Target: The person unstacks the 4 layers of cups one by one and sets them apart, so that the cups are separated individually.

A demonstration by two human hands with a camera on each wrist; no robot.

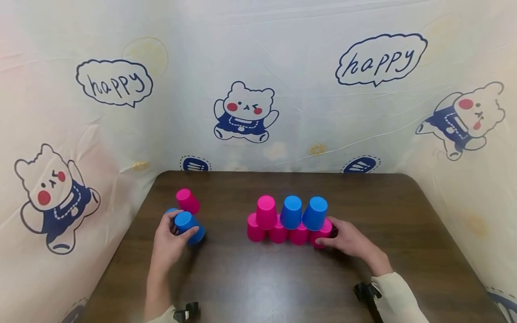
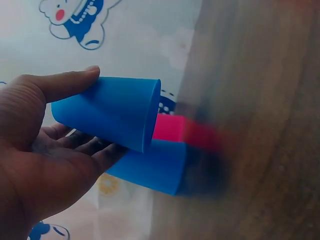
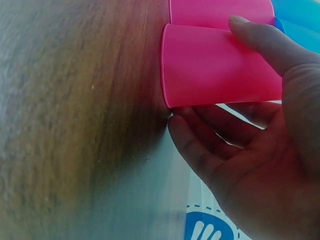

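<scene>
My left hand (image 1: 169,240) grips an upside-down blue cup (image 1: 189,228) between thumb and fingers at the left of the table. In the left wrist view this blue cup (image 2: 107,110) overlaps a second blue cup (image 2: 152,167), with a pink cup (image 2: 172,127) past it. Right of the middle, a row of several upside-down pink cups (image 1: 256,229) carries one pink cup (image 1: 266,211) and two blue cups (image 1: 291,211) on top. Around the rightmost pink cup (image 3: 220,67) of the bottom row, my right hand (image 1: 349,237) has its thumb in front and its fingers behind.
A loose pink cup (image 1: 188,201) stands upside down behind the left hand, close to the partly hidden blue cup (image 1: 171,210). The dark wooden table (image 1: 250,287) has rounded far corners. A pale printed curtain (image 1: 299,125) surrounds it at the back and sides.
</scene>
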